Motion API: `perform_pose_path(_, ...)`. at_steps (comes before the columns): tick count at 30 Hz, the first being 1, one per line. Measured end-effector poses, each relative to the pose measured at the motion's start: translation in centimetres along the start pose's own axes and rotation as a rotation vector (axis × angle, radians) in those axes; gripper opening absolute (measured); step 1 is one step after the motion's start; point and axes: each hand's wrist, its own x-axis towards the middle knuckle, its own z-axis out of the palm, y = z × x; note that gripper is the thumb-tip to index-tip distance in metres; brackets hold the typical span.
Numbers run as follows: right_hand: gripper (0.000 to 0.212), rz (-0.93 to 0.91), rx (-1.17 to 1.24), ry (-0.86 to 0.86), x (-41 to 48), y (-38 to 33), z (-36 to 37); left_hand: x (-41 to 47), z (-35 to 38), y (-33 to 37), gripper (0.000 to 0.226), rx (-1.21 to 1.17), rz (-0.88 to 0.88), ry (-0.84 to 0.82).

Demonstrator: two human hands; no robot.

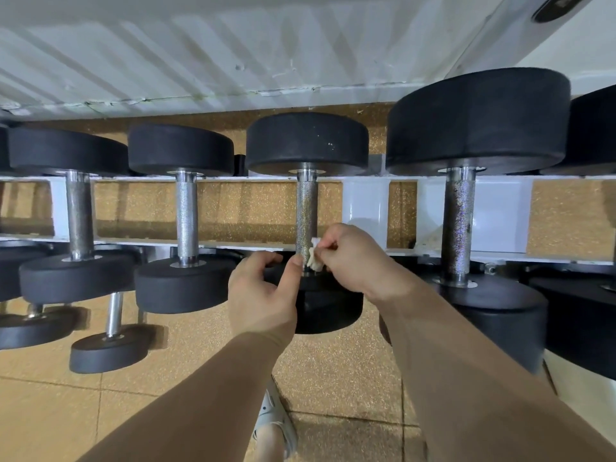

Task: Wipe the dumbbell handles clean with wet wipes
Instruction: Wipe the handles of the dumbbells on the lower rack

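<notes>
a crumpled white wet wipe (pixel 315 258) presses against the near end of a knurled steel dumbbell handle (pixel 306 211), third of four handles fully seen across the white rack (pixel 365 201). the right hand (pixel 353 258) pinches the single wipe. the left hand (pixel 263 295), fingers curled, sets its thumb beside that handle, its grip unclear.

Dumbbells (pixel 306 145) in row L-R on rack (pixel 365 208), wall (pixel 200 55) behind, floor (pixel 333 378) below.
</notes>
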Motion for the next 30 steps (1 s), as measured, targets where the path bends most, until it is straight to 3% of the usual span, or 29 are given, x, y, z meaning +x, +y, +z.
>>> perform_pose_path(3,0.008,0.038,0.197,0.079,0.8,-0.4,0.2,0.0,-0.1,0.1,0.046,-0.005,0.01,0.006)
perform_pose_path(7,0.006,0.012,0.499,0.33,3.2,-2.5,-0.2,0.0,-0.1,0.1,0.043,-0.017,0.009,0.005)
perform_pose_path(10,0.006,-0.027,0.492,0.436,3.7,-3.1,0.3,0.0,0.1,0.0,0.041,-0.014,0.01,0.014)
perform_pose_path(16,0.007,-0.038,0.316,0.324,1.1,-0.8,1.7,0.1,0.3,-0.4,0.037,0.005,-0.004,0.006)
perform_pose_path(22,0.013,-0.038,0.499,0.553,4.3,-3.8,1.1,0.1,0.3,-0.4,0.039,0.018,-0.028,0.005)
perform_pose_path(24,0.008,-0.047,0.362,0.479,3.1,-2.7,1.4,0.1,0.2,-0.3,0.038,0.038,-0.018,0.008)
perform_pose_path(28,0.009,-0.067,-0.145,0.128,0.0,-0.6,1.1,0.1,0.1,-0.2,0.038,0.057,-0.014,-0.001)
perform_pose_path(30,0.008,-0.105,-0.36,0.063,-0.3,-1.2,0.4,-0.1,0.1,0.0,0.04,0.038,0.005,0.024)
